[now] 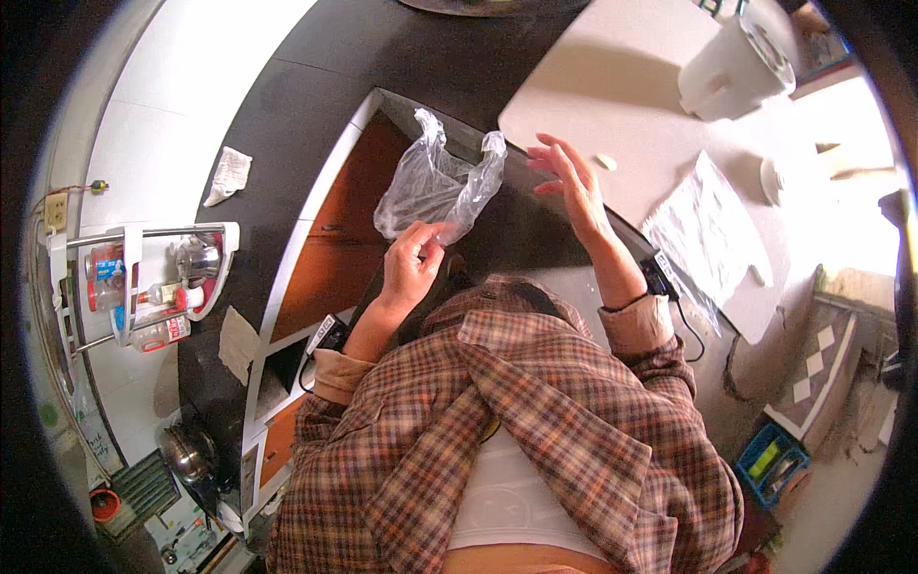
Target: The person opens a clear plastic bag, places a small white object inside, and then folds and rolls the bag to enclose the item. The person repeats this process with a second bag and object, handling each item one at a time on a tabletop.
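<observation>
My left hand [414,264] pinches the lower edge of a clear plastic bag [445,183] between thumb and fingers. The bag hangs open and crumpled beyond the hand, its two handles pointing away from me. To the right, my right hand [574,183] is raised with its fingers apart and holds nothing. It is near the corner of a pale tabletop [574,115], where a small whitish piece [606,161] lies. A flattened clear plastic sheet or bag [706,237] is spread on that tabletop, right of my right hand.
A white lidded container [735,68] stands at the upper right. On the dark counter [287,107] lie a crumpled white cloth or paper [229,176] and a beige piece [238,344]. A wall rack [154,233] holds jars and bottles at left. A blue basket [773,463] is at lower right.
</observation>
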Demonstrator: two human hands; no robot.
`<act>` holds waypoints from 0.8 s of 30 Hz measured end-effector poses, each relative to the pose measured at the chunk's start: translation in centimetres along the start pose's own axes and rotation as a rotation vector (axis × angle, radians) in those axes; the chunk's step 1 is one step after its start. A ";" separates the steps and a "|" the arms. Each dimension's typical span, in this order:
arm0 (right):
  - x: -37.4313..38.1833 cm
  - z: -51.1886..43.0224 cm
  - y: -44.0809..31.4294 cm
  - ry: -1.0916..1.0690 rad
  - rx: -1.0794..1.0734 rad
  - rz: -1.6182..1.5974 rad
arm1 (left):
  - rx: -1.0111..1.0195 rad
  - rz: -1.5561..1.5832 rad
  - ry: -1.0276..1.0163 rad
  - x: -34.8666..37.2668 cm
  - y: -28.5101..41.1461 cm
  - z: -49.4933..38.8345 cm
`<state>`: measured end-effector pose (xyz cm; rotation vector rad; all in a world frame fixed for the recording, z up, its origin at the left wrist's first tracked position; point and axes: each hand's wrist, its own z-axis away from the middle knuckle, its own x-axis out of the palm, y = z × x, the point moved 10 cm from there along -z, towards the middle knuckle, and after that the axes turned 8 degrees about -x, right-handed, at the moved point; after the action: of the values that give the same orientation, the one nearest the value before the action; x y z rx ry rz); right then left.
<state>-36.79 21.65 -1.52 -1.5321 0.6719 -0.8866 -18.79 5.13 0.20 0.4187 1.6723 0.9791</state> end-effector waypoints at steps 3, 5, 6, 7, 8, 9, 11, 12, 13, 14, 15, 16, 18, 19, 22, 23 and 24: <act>-1.0 2.2 1.3 -0.091 0.094 -0.086 | 0.104 -0.194 0.048 1.9 2.4 2.3; -1.4 4.1 2.5 -0.165 0.181 -0.067 | 0.165 -0.264 0.061 3.0 3.6 3.9; -1.4 5.1 2.8 -0.240 0.199 -0.037 | 0.124 -0.279 0.051 3.5 3.4 4.5; -1.4 6.0 3.0 -0.275 0.176 0.026 | 0.081 -0.294 0.042 3.8 3.0 5.1; -1.5 6.9 3.7 -0.287 0.210 0.060 | 0.038 -0.307 0.035 4.0 2.7 5.7; -1.3 7.8 4.0 -0.313 0.209 0.081 | 0.017 -0.305 0.047 3.9 2.6 6.3; -1.5 9.5 4.9 -0.356 0.235 0.125 | -0.017 -0.291 0.071 3.7 2.3 7.2; -1.6 10.3 5.1 -0.382 0.223 0.140 | 0.025 -0.288 0.077 3.7 2.7 7.4; -1.8 10.9 5.5 -0.386 0.221 0.168 | 0.021 -0.269 0.078 3.8 2.8 7.6; -2.0 11.5 5.7 -0.392 0.203 0.194 | 0.021 -0.249 0.079 3.8 2.8 7.7; -2.5 12.0 6.2 -0.387 0.216 0.257 | 0.025 -0.222 0.076 3.7 2.9 7.7; -2.6 12.5 6.0 -0.374 0.168 0.248 | 0.023 -0.151 0.056 3.8 2.8 7.7; -3.7 13.2 6.3 -0.273 0.173 0.264 | -0.020 -0.076 0.013 3.7 2.3 8.0; -3.9 13.6 6.4 -0.229 0.178 0.269 | -0.048 -0.037 -0.009 3.5 1.9 8.3; -5.4 14.3 6.2 0.050 0.173 0.111 | -0.162 0.143 -0.070 2.8 0.0 9.2; -5.4 14.7 6.1 0.119 0.152 -0.014 | -0.218 0.230 -0.097 2.8 -0.8 9.7; -5.1 15.1 6.6 0.168 0.189 -0.076 | -0.313 0.323 -0.159 3.1 -1.9 10.4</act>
<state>-26.52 33.09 -9.30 -1.3318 0.6337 -1.1135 -9.89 10.21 -3.79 0.5497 1.3031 1.3849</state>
